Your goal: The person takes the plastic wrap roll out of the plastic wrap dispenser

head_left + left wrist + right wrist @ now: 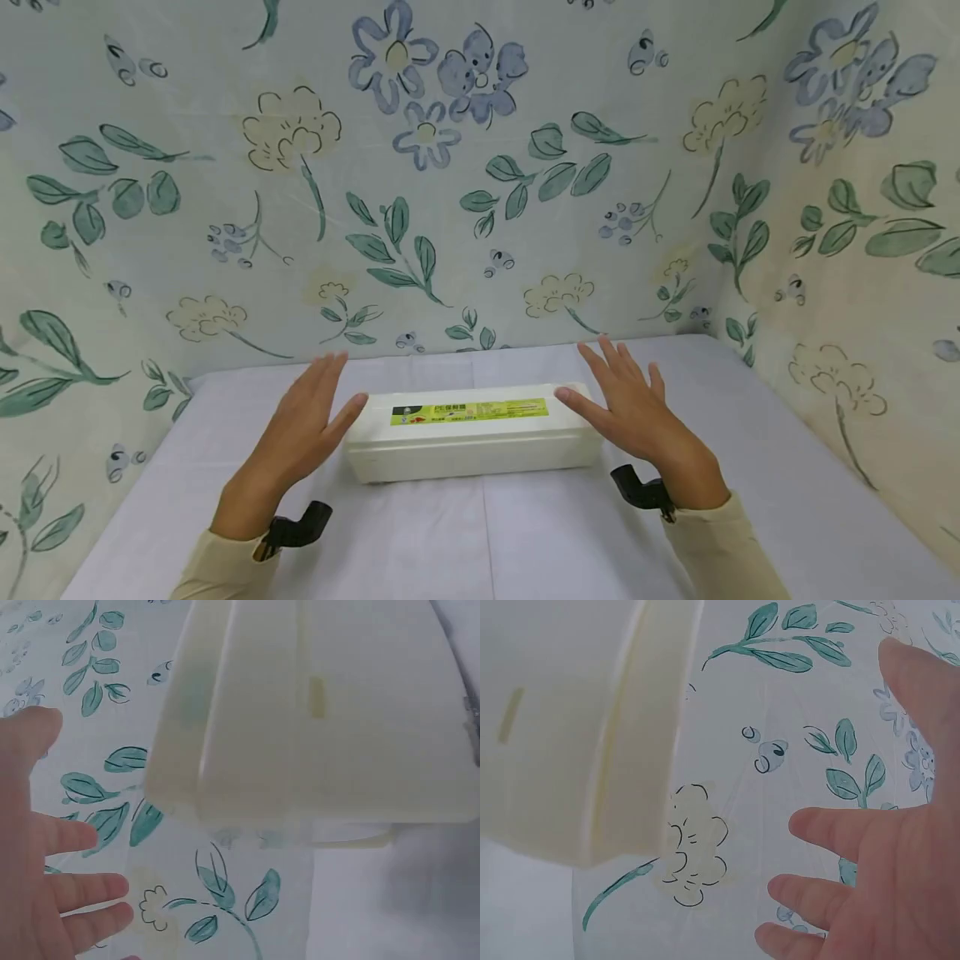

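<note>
A long white cling film dispenser (pixel 480 454) with a yellow-green label (pixel 469 411) lies crosswise on the white-covered table. My left hand (pixel 303 417) is held off its left end, fingers extended and thumb toward the dispenser. Beyond the opposite end is my right hand (pixel 633 408), fingers spread, its thumb overlapping the dispenser's corner in the head view. Both wrist views show a gap between the fingers and the dispenser's end: the left fingers (pixel 90 892) and the right fingers (pixel 817 892) hold nothing. The dispenser's inside is hidden.
A pale cloth (pixel 420 542) with a crease covers the table. Behind it and to the right hang floral-patterned sheets (pixel 420 250). Each wrist wears a black camera mount, the left mount (pixel 302 527) and the right mount (pixel 641 490).
</note>
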Demonstrator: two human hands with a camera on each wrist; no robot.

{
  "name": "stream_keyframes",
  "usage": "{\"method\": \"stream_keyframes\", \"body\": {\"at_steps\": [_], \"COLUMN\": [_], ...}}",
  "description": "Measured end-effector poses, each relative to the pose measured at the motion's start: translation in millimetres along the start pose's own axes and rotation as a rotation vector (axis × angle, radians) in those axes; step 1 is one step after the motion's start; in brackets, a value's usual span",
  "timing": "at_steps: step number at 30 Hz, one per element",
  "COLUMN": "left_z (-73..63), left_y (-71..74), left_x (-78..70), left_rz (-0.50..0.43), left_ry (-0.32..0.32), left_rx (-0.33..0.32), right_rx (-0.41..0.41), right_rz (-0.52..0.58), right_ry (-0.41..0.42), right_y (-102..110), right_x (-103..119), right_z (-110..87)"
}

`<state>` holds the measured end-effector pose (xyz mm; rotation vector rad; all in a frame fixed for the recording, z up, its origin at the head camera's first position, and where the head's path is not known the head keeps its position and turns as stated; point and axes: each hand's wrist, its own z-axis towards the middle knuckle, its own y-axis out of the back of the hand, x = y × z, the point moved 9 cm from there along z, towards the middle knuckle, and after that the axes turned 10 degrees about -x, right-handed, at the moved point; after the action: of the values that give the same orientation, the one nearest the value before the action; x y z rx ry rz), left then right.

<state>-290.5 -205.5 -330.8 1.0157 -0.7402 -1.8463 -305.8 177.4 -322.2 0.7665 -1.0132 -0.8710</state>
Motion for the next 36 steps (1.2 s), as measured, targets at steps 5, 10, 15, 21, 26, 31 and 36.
{"method": "stream_keyframes", "body": {"at_steps": [5,10,15,21,26,31,36], "left_z": [-2.6,-5.2,-7.7,-14.3,-20.1,-23.7,-28.5], "left_y": [-7.8,-16.2,-25.8,-45.7,-58.5,-68.4,-74.1], "left_x": [5.3,11.6,22.2,30.2,28.0,21.0,23.5], "left_rz": [-0.088,-0.206,-0.389,-0.715,-0.893,-0.942,-0.969], "left_ry": [0.030,0.071,0.139,0.269,0.347,0.348,0.361], "left_rx": [-0.020,-0.056,-0.095,-0.012,0.062,0.111,0.155], "right_rx": [-0.005,-0.009,-0.010,-0.009,-0.002,-0.006,-0.001], "right_rz": [0.005,0.008,0.005,0.020,0.017,0.015,0.030], "right_ry": [0.008,0.013,0.012,0.017,0.016,0.015,0.022], "right_y": [-2,-2,-3,-4,-6,-5,-8], "right_x": [2,4,4,6,6,7,10], "right_z": [0.5,0.2,-0.5,0.6,2.1,2.2,1.4]}}
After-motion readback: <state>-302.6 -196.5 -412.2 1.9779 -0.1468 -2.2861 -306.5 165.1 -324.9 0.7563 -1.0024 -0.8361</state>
